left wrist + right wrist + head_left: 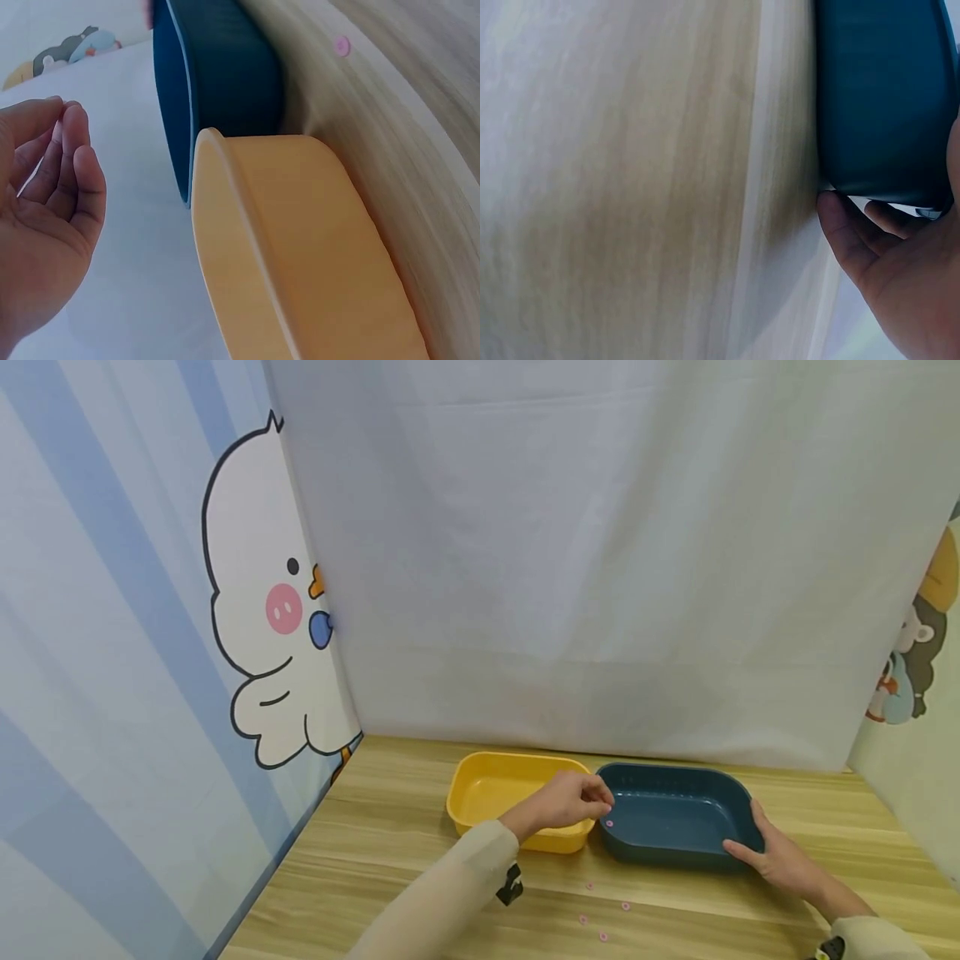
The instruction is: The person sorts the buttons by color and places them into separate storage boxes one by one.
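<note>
Cloth [562, 568] hangs across the far side, behind a wood-grain table [360, 868]. Along the table's far part lies a dark blue tray [663, 822], and at its left, end to end with it, a yellow tray [483, 795]; whether the rims truly touch is hard to tell. The person's right hand [791, 860] grips the dark blue tray at its right end, thumb and fingers spread around the near right corner, apparently to steady it. The left hand [566, 799] reaches over the yellow tray's right end, fingers curled and tips drawn together at the dark blue tray's left end; whether they pinch anything cannot be told. Just below those fingertips shows a pink piece [609, 823], and the pictures do not settle whether it is held, falling or lying against the tray. On the table near of the trays lie four small pink pieces [603, 937], scattered and apart. The step in hand seems to be placing one piece into the dark blue tray. The next move would call for parted fingertips, then a fine pinch on another from the table.
</note>
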{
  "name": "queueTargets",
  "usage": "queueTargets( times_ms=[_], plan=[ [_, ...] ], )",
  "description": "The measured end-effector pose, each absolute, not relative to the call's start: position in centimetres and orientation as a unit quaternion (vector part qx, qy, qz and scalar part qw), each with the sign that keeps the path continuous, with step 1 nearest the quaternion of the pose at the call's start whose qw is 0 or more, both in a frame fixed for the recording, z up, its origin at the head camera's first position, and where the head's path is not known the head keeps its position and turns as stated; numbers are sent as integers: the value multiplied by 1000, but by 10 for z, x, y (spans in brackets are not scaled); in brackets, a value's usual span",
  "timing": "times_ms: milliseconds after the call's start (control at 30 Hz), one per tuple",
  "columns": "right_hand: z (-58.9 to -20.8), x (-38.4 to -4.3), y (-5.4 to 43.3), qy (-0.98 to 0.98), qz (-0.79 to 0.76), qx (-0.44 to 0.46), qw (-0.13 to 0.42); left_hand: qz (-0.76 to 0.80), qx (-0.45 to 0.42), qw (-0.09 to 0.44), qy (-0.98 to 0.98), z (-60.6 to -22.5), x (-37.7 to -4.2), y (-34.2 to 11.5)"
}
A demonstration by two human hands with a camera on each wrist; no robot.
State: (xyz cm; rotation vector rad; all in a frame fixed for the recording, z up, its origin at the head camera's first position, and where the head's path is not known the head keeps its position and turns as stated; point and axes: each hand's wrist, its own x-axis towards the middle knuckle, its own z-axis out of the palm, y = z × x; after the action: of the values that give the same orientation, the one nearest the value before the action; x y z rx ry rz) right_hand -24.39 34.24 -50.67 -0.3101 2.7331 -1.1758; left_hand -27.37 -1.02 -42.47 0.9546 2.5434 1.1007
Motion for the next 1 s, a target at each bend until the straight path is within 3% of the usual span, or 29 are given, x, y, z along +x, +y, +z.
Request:
queueTargets(
  times_ms=[1000],
  plan=[
    [-506, -243, 341, 916, -382, -96, 68, 443, 228, 108, 861, -455, -297, 28]
  ],
)
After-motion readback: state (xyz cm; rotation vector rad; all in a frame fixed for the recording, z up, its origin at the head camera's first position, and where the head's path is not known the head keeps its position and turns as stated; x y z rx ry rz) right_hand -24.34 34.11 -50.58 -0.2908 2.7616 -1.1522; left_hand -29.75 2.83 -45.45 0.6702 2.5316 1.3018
